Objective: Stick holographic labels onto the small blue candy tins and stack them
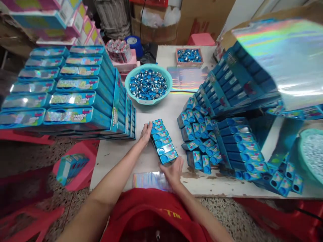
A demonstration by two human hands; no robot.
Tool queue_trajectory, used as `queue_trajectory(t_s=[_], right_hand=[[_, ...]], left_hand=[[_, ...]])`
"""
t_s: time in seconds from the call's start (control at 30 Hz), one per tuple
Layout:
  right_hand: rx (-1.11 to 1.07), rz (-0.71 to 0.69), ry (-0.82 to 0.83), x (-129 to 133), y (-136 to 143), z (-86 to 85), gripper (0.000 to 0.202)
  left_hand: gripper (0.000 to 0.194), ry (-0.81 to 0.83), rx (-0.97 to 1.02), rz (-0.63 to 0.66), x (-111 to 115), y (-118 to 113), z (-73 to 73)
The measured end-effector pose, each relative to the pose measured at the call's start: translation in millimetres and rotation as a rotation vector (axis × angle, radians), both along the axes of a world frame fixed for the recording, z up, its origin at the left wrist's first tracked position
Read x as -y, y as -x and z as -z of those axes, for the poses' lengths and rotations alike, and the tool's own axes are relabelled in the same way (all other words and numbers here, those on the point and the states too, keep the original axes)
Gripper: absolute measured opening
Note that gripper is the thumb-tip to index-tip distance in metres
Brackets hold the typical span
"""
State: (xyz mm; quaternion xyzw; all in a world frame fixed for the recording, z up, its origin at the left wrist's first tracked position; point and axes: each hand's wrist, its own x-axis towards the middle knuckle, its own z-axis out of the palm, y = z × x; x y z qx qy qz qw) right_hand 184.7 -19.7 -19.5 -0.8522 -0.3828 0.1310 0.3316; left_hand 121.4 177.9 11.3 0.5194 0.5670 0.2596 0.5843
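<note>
A row of blue boxes [163, 138] lies between both hands at the middle of the worktop [116, 158], slanting from far left to near right.
The left hand [145, 132] grasps its far-left end and the right hand [174, 169] its near end, so neither is clearly closer; the right wrist crosses the edge of a silvery sheet [148, 180]. Loose boxes [198, 129] stand just right, and a bowl [145, 101] of caps sits beyond. The right fingers are partly hidden, the row's underside cannot be seen, the small print blurs, and a second bowl [304, 158] is cut off at the right.
</note>
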Motion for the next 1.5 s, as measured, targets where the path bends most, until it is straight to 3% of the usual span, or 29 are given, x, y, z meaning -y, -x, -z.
queue_trajectory(t_s=[0.1, 0.17, 0.23, 0.27, 0.33, 0.4, 0.47, 0.57, 0.77, 0.9, 1.07, 1.23, 1.37, 1.5], right_hand=[[-0.056, 0.012, 0.098, 2, -2, 17.1, 0.07], [-0.097, -0.006, 0.123, 13, -11, 15.8, 0.067], [-0.111, -0.05, 0.11, 30, -22, 8.6, 0.053], [-0.113, -0.083, 0.101, 39, -27, 4.9, 0.044], [-0.116, -0.171, 0.098, 58, -33, 0.6, 0.03], [-0.128, -0.26, 0.124, 72, -33, 1.5, 0.023], [-0.15, -0.304, 0.142, 79, -29, 5.7, 0.021], [-0.205, -0.295, 0.108, 81, -24, 11.1, 0.022], [-0.237, -0.233, -0.02, 77, -25, 6.6, 0.027], [-0.127, -0.284, -0.057, 80, -30, 3.7, 0.024], [0.241, -0.447, 0.013, 85, -34, 0.8, 0.023], [0.506, -0.624, 0.093, 93, -30, 0.6, 0.036], [0.465, -0.646, 0.037, 103, -28, 1.6, 0.033], [0.276, -0.528, -0.044, 97, -28, 2.8, 0.033]], left_hand=[[0.053, 0.012, 0.035, 0.02, 8, 12, 17.8], [0.047, -0.047, -0.034, -0.01, 24, 26, 20.5], [0.041, -0.088, -0.238, 0.0, 53, 45, 19.5], [0.037, -0.087, -0.359, 0.065, 70, 54, 19.1], [0.028, -0.07, -0.483, 0.381, 106, 66, 20.6], [0.023, -0.086, -0.498, 0.663, 135, 68, 24.6], [0.023, -0.096, -0.476, 0.814, 150, 63, 29.2], [0.016, -0.047, -0.378, 0.869, 153, 52, 34.2], [0.023, -0.067, -0.149, 0.807, 155, 40, 34.3], [0.021, -0.091, -0.258, 0.874, 164, 30, 31.9], [0.027, -0.103, -0.401, 0.964, 165, 24, 28.8], [0.029, -0.02, -0.47, 0.93, 162, 20, 28.4], [0.028, 0.011, -0.472, 0.919, 160, 18, 32.1], [0.028, -0.017, -0.459, 0.918, 160, 18, 33.9]])
